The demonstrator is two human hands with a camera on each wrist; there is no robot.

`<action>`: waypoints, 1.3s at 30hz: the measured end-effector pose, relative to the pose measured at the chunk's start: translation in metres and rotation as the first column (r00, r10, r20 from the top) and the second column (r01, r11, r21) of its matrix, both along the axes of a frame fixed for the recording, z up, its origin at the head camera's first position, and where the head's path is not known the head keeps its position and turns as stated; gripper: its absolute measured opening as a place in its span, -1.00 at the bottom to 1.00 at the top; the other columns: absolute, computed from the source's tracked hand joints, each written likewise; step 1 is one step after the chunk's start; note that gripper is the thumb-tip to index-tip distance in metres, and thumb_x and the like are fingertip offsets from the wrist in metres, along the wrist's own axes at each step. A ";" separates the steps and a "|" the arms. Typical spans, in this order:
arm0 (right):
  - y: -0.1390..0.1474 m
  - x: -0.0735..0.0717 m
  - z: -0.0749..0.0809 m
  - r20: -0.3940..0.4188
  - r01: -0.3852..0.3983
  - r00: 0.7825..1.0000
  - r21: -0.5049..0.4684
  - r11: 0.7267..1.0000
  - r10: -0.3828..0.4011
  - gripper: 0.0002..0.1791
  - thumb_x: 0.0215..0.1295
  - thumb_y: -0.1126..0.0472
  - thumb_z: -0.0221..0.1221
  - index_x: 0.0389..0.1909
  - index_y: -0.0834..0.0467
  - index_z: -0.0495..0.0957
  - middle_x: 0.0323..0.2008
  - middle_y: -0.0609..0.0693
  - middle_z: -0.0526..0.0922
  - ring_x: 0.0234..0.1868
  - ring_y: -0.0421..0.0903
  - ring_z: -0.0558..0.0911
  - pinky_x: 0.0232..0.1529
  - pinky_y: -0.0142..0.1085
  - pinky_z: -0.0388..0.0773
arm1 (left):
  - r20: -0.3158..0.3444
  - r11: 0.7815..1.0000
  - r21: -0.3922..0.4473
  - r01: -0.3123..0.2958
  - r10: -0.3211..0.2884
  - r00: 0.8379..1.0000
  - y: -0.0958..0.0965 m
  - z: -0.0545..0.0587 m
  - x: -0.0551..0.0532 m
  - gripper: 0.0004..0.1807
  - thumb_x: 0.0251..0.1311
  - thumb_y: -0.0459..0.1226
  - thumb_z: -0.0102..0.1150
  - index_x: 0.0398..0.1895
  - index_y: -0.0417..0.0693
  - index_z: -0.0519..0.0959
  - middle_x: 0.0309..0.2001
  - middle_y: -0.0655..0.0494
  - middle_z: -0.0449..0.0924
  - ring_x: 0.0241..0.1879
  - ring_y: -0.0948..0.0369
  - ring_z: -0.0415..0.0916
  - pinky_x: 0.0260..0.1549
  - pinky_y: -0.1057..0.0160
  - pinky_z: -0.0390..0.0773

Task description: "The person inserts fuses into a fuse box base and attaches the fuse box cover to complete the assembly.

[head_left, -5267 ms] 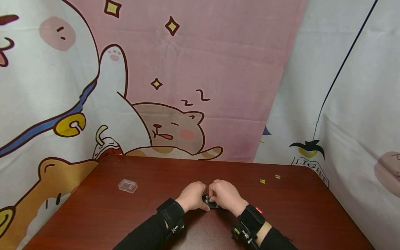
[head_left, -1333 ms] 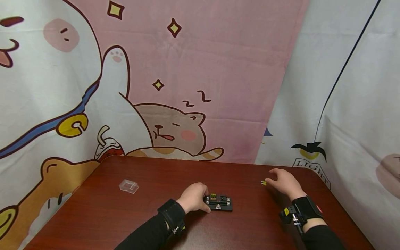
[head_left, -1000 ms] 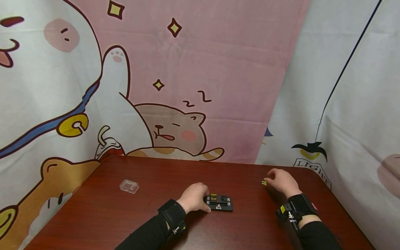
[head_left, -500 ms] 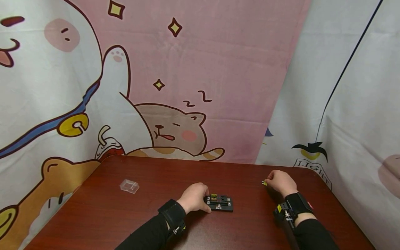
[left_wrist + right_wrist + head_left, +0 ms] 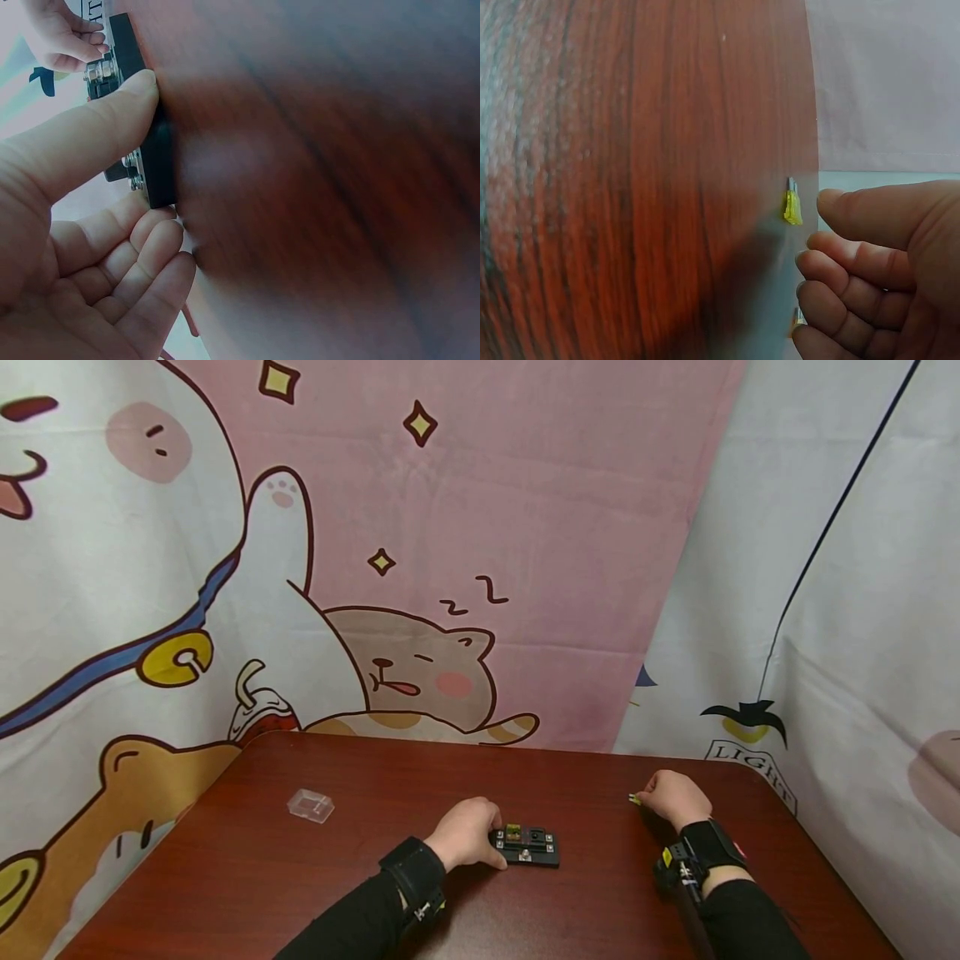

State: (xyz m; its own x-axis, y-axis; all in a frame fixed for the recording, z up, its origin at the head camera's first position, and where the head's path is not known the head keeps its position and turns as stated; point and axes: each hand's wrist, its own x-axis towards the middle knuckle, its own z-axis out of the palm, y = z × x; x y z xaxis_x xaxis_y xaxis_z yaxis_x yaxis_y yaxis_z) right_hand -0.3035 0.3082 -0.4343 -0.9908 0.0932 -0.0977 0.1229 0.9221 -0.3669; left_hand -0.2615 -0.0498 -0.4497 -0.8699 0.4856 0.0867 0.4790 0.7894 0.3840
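My left hand (image 5: 467, 833) grips the left end of a black fuse block (image 5: 542, 860) on the table, thumb on its near side. In the left wrist view the thumb presses the black fuse block (image 5: 155, 161) and its metal screws show. A yellow piece sits in the block's left part. Over at the right, my right hand (image 5: 677, 799) is beside a yellow blade fuse (image 5: 634, 799) with metal prongs. In the right wrist view the blade fuse (image 5: 792, 207) lies just off the thumb tip; thumb and forefinger are slightly apart, other fingers curled. A second small piece (image 5: 798, 316) is partly hidden by the fingers.
A clear plastic box (image 5: 311, 806) stands at the left of the brown table (image 5: 390, 777). A cartoon-printed cloth (image 5: 570, 568) hangs behind the table's far edge.
My right hand has left the fuse block, gone right to the yellow blade fuse, and drawn its thumb and fingers closer together beside it. My left hand stays on the block.
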 end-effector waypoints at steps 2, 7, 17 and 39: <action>0.000 -0.001 -0.001 0.006 0.000 1.000 0.000 1.000 0.000 -0.68 0.27 0.09 0.26 -0.62 0.10 0.48 -0.63 -0.06 0.38 -0.56 -0.09 0.42 -0.56 -0.27 0.27 | -0.001 1.000 -0.001 -0.001 0.001 1.000 0.000 0.000 0.000 -0.49 -0.35 -0.03 0.69 -0.35 -0.06 0.64 -0.44 0.26 0.45 -0.44 0.29 0.37 -0.37 0.27 0.46; -0.001 -0.002 -0.001 0.021 0.009 1.000 0.002 1.000 -0.009 -0.60 0.28 0.07 0.25 -0.72 0.06 0.42 -0.69 -0.11 0.30 -0.60 -0.11 0.38 -0.58 -0.28 0.22 | 0.005 1.000 -0.007 -0.005 0.005 1.000 0.000 0.000 -0.001 -0.49 -0.33 -0.02 0.69 -0.34 -0.05 0.65 -0.44 0.26 0.45 -0.43 0.30 0.38 -0.36 0.27 0.47; -0.007 -0.007 -0.002 0.050 0.038 0.998 0.026 0.999 -0.039 -0.59 0.25 0.06 0.27 -0.76 0.09 0.51 -0.69 -0.08 0.30 -0.56 -0.07 0.39 -0.51 -0.20 0.27 | 0.012 1.000 -0.005 -0.005 0.005 1.000 0.001 0.002 0.000 -0.50 -0.33 -0.03 0.69 -0.34 -0.05 0.65 -0.43 0.25 0.47 -0.43 0.30 0.38 -0.36 0.27 0.47; -0.019 -0.012 -0.002 0.056 0.110 0.992 0.028 0.994 -0.111 -0.66 0.20 0.12 0.33 -0.22 0.36 0.64 -0.44 0.12 0.55 -0.42 0.05 0.46 -0.42 -0.06 0.43 | -0.006 1.000 0.002 0.006 -0.006 1.000 0.000 0.001 0.000 -0.50 -0.34 -0.04 0.69 -0.35 -0.06 0.65 -0.44 0.25 0.47 -0.43 0.30 0.39 -0.36 0.27 0.47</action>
State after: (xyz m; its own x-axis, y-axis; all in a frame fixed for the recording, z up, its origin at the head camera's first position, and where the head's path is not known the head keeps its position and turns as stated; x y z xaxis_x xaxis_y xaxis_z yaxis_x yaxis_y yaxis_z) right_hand -0.3158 0.2892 -0.4361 -0.9672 0.2048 -0.1500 0.2445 0.9105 -0.3336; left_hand -0.2614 -0.0500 -0.4487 -0.8666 0.4904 0.0923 0.4856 0.7860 0.3826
